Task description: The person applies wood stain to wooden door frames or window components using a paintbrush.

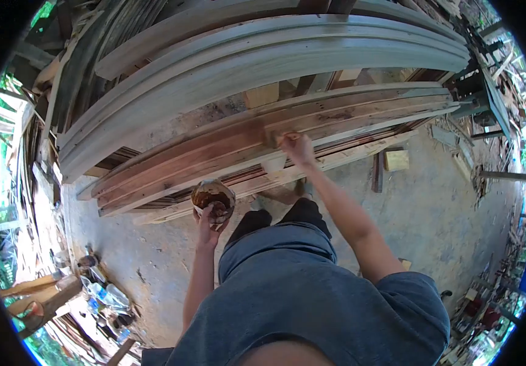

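Observation:
My left hand (209,227) grips a round open container (202,194) with a reddish-brown liquid inside. My right hand (298,149) is closed on a paintbrush (272,136), whose bristles rest on the long wooden beam (214,145) in front of me. To the left of the brush the beam looks darker and redder; on its right the wood is paler and drier. The container is held just in front of the beam's near edge, left of the brush.
Grey grooved beams (263,61) lie beyond the reddish one. Pale planks (348,157) run below it. Wooden blocks (396,160) lie on the concrete floor (391,213). Plastic bottles (111,297) and scrap are at lower left, and stacked timber (83,73) at upper left.

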Demonstrator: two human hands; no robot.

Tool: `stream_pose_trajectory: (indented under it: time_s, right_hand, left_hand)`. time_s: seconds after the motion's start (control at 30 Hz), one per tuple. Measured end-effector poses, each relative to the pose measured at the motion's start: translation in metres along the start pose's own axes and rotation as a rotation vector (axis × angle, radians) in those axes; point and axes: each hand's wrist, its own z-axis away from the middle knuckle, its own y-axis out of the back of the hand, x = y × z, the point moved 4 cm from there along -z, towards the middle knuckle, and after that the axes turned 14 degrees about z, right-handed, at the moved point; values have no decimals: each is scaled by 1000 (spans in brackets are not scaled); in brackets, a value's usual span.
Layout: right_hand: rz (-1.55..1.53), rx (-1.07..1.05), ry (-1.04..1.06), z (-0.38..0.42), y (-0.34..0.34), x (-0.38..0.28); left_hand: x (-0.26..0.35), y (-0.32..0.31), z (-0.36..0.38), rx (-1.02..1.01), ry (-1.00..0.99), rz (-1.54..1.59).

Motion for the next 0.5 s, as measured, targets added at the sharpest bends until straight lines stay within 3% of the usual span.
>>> stream_pose_trajectory:
  time_s: [0.03, 0.1, 0.2, 0.27, 0.33, 0.43, 0.5]
  right_hand:
    - [-71, 53, 68, -12, 23, 22]
    - [334, 204, -73, -48, 62, 98]
    - [365, 222, -65, -76, 143, 132]
    - [449, 198, -108, -85, 168, 134]
    - [765, 525, 154, -74, 204, 75]
    - [788, 510, 297, -77, 206, 38]
    - [835, 385, 237, -96, 172, 53]
  left_hand:
    - [-7, -6, 0, 0, 0, 13]
    - [-20, -20, 0, -37, -6, 36]
    - [-39, -46, 5, -78, 4, 61]
    - [-48, -68, 18, -32, -14, 79]
    - [-54, -82, 28, -67, -21, 121]
    - [-60, -82, 30, -112, -44, 151]
    - [-67, -71, 26, -98, -48, 171]
